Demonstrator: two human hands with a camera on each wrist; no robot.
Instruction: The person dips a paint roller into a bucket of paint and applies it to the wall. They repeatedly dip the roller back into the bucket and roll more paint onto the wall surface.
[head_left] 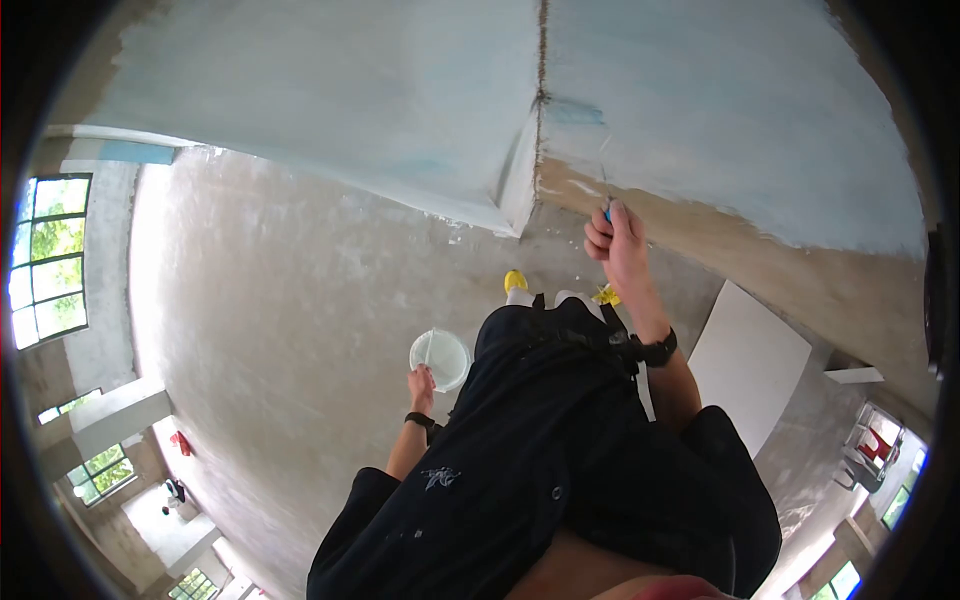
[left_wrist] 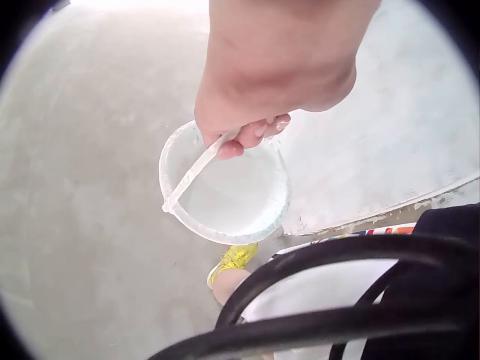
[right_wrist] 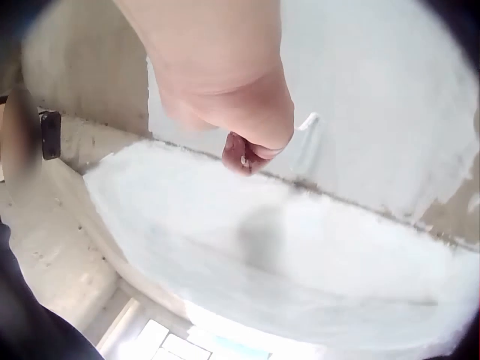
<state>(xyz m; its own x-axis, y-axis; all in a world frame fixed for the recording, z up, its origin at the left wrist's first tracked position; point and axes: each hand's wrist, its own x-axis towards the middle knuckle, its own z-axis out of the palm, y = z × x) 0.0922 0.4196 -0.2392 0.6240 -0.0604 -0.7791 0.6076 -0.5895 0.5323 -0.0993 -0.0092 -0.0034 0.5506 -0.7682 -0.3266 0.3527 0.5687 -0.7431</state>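
Low on the left, my left hand (head_left: 422,380) grips the bail handle (left_wrist: 196,171) of a white bucket (left_wrist: 174,142). Pale liquid lies inside it, probably paint. My right hand (head_left: 622,240) is raised near the wall, its fingers curled round the blue handle (head_left: 608,212) of what looks like a paint roller. From the fist a thin rod (head_left: 605,180) runs up toward the pale blue painted wall (head_left: 720,130), just right of the corner. The fist hides most of the handle in the right wrist view. A darker blue wet patch (head_left: 578,112) shows on the wall near the corner.
A second painted wall (head_left: 350,90) meets the first at a dark vertical seam. Bare brown plaster (head_left: 700,215) runs along the wall's lower part. A white board (head_left: 750,350) lies at the right. Yellow shoes (head_left: 514,281) stand on the speckled concrete floor (head_left: 300,280).
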